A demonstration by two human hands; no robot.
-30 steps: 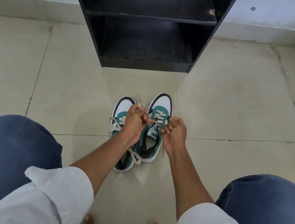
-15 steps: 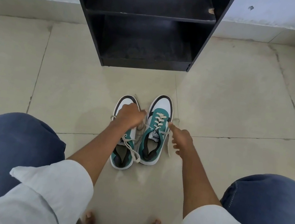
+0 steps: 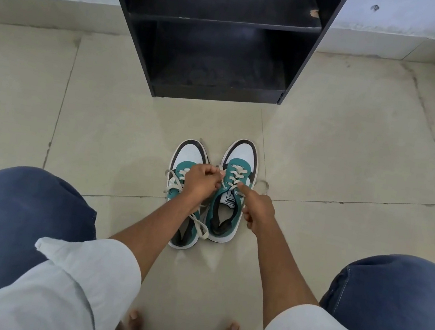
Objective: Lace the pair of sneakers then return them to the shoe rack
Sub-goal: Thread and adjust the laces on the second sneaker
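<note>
Two teal, white and black sneakers stand side by side on the floor, toes toward the black shoe rack (image 3: 219, 55). The right sneaker (image 3: 240, 155) has a cream shoelace (image 3: 236, 176) crossed through its eyelets. My left hand (image 3: 200, 182) hovers over the left sneaker (image 3: 190, 153) and pinches the lace's left end beside the right sneaker. My right hand (image 3: 257, 211) presses its index finger on the lacing near the tongue. Its other fingers are curled at the shoe's right edge, hiding the lace's other end. The left sneaker's lace lies loose.
The rack's two dark shelves hold nothing that I can see. My knees in blue trousers frame the lower corners, and my bare toes (image 3: 134, 322) show at the bottom. Tiled floor (image 3: 349, 153) surrounds the shoes, and a wall runs behind the rack.
Both hands dropped from a raised pull on the lace down onto the right sneaker. My right index finger now points onto the lacing, and my left hand moved over the left sneaker.
</note>
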